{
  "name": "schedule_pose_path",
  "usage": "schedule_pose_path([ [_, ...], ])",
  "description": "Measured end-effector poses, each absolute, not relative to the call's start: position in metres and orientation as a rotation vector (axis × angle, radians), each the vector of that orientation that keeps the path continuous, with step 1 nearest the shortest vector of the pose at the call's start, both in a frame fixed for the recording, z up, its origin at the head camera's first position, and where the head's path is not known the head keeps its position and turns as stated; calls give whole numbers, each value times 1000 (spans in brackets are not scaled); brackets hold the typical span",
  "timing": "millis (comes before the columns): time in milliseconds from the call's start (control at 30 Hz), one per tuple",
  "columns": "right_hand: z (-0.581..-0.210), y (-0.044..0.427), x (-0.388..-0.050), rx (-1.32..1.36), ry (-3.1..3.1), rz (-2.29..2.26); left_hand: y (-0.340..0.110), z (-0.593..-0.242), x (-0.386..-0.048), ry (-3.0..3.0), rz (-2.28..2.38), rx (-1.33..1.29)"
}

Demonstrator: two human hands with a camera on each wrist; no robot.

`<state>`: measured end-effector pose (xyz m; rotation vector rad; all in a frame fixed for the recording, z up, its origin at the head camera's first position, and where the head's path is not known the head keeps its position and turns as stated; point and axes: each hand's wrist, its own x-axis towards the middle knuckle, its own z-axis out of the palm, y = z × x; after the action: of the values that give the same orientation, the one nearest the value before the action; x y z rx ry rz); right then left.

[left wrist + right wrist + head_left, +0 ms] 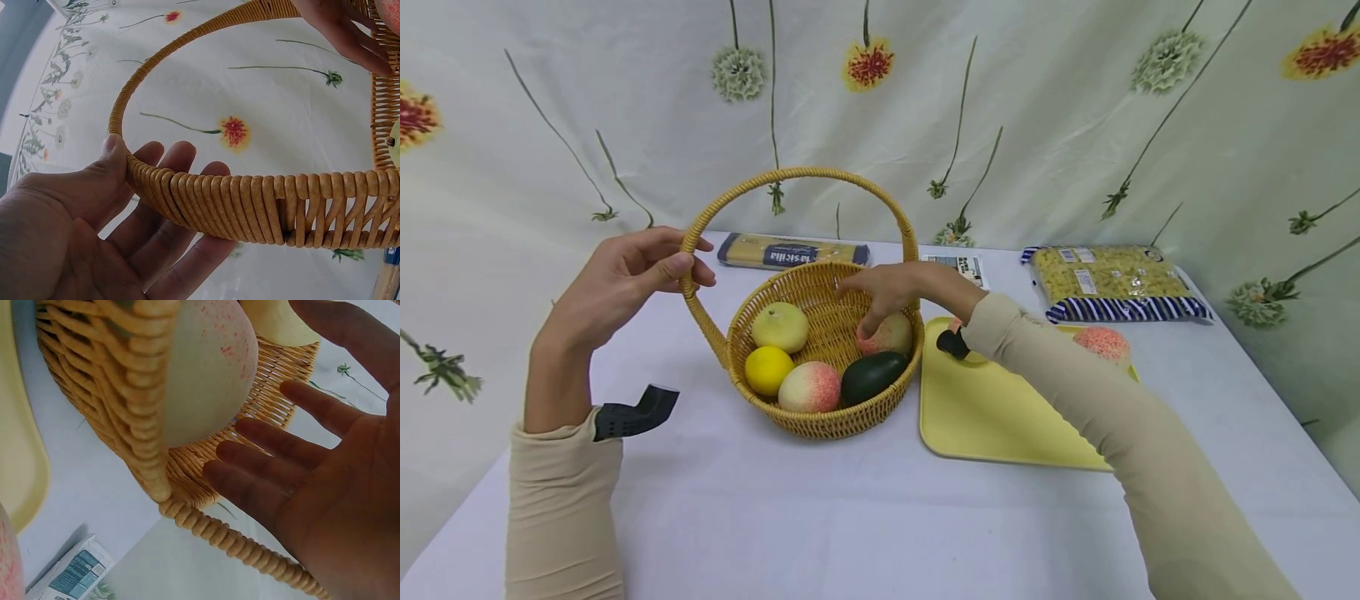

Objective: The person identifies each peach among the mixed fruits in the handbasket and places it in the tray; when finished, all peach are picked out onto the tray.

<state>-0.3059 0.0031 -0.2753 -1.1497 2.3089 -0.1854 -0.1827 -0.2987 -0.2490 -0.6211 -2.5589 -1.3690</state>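
Observation:
A round wicker basket [820, 427] with a tall arched handle [805, 172] stands on the table. My left hand [625, 279] holds the left side of that handle, the thumb [112, 150] on one side and the fingers behind it. Inside the basket lie a pale yellow-green round fruit [780, 327], a lemon [768, 370], a peach [810, 388] and a dark green avocado [874, 377]. A second peach [209, 375] sits at the basket's right side. Over it is my right hand [891, 292], fingers spread; in the right wrist view they look apart from the peach.
Right of the basket lies a yellow tray [1015, 417] with a pink-speckled peach [1103, 344]; my right wrist partly hides another fruit there. Behind stand a long pasta packet [793, 252], a small white packet [958, 268] and a bag of pasta [1112, 279]. A flowered cloth [662, 100] hangs behind.

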Motion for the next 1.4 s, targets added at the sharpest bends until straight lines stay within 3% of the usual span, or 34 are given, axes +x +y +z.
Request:
schedule_pose_path([
  [567, -291, -6, -311, -1043, 2208, 27, -299, -250, -182, -2565, -1368, -603],
  [1400, -287, -8, -306, -1091, 2232, 148, -299, -249, -182, -2566, -1358, -603],
])
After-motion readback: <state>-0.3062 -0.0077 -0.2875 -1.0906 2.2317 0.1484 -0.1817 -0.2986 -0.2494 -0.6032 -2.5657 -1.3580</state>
